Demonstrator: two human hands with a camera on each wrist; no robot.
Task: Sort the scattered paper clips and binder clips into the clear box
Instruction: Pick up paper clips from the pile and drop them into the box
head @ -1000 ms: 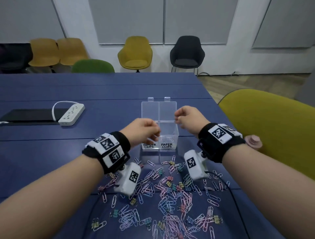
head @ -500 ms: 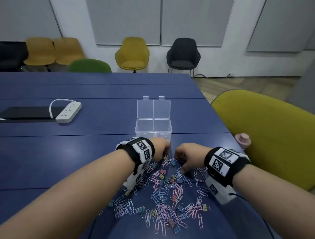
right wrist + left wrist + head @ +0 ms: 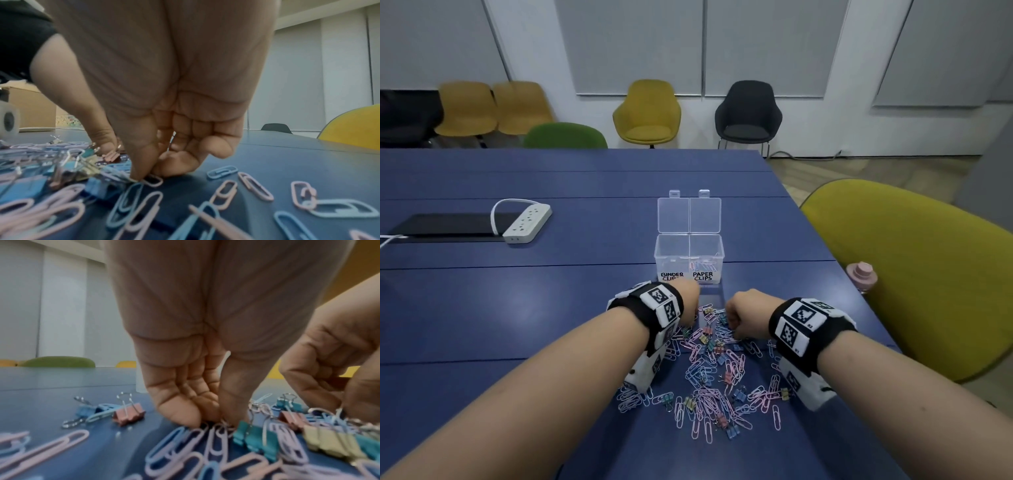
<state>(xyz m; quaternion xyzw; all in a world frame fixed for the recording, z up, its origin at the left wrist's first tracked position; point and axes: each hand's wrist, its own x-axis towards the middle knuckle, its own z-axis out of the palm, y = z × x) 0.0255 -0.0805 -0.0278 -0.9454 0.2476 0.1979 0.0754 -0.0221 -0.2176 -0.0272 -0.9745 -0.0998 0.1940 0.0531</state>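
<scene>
The clear box (image 3: 719, 251) stands open on the blue table (image 3: 585, 284), its front labelled BINDER CLIPS on the left and PAPER CLIPS on the right. A few paper clips lie in the right compartment. Pastel paper clips (image 3: 709, 404) and binder clips (image 3: 726, 378) are scattered just in front of it. My left hand (image 3: 690, 308) is down at the pile's far edge and pinches a silver wire loop beside a teal binder clip (image 3: 255, 441). My right hand (image 3: 736, 325) pinches a pink paper clip (image 3: 153, 180) against the table.
A white power strip (image 3: 527, 222) and a flat black device (image 3: 448, 224) lie at the left of the table. A yellow-green chair (image 3: 914, 274) and a pink bottle cap (image 3: 862, 275) are close on the right. More chairs stand along the far wall.
Both hands have come down from above the box compartments to the near pile. They now pinch at clips on the table.
</scene>
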